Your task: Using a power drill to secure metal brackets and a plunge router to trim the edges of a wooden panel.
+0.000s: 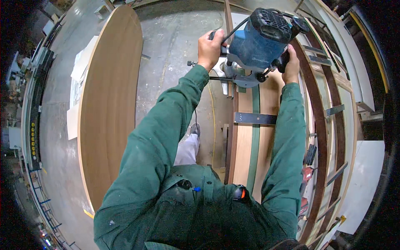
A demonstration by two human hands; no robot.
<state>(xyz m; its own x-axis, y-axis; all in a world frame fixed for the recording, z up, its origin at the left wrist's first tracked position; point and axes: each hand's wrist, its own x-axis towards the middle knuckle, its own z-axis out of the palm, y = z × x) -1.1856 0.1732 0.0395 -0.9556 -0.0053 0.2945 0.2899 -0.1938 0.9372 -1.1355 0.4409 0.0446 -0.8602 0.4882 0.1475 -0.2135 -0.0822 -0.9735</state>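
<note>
A blue and black plunge router (259, 46) stands at the upper right of the head view, its grey base over a long wooden workpiece (243, 150). My left hand (209, 51) is closed around its left black handle. On the other side, my right hand (291, 68) wraps the right handle, whose grip is partly hidden by the fingers. A green strip (253, 154) runs lengthwise along the workpiece. Nearer me, a dark flat metal bar (256, 118) lies across it. The router's bit is hidden under the base.
At left stands a large wooden panel (110, 91) with a rounded end, with white sheets (84, 62) beside it. Dark brown frame pieces (318, 116) and a red power tool (307, 174) are at right. A cord (213, 121) trails over the concrete floor (166, 46).
</note>
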